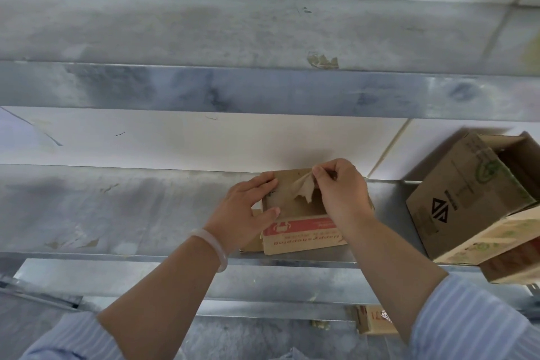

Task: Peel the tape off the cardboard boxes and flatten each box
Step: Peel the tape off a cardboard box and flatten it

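Note:
A small open cardboard box (304,235) with a red label on its near side sits on a metal shelf (146,213). My left hand (248,207) holds its left wall, thumb inside and fingers over the far corner. My right hand (340,190) pinches a strip of brownish tape (304,188) at the box's far rim, with the torn loose end hanging down into the box.
Larger open cardboard boxes (467,199) stand stacked at the right end of the shelf. An upper metal shelf (233,38) carries a tape scrap (323,61). More cardboard (377,323) lies on the level below. A white tiled wall is behind.

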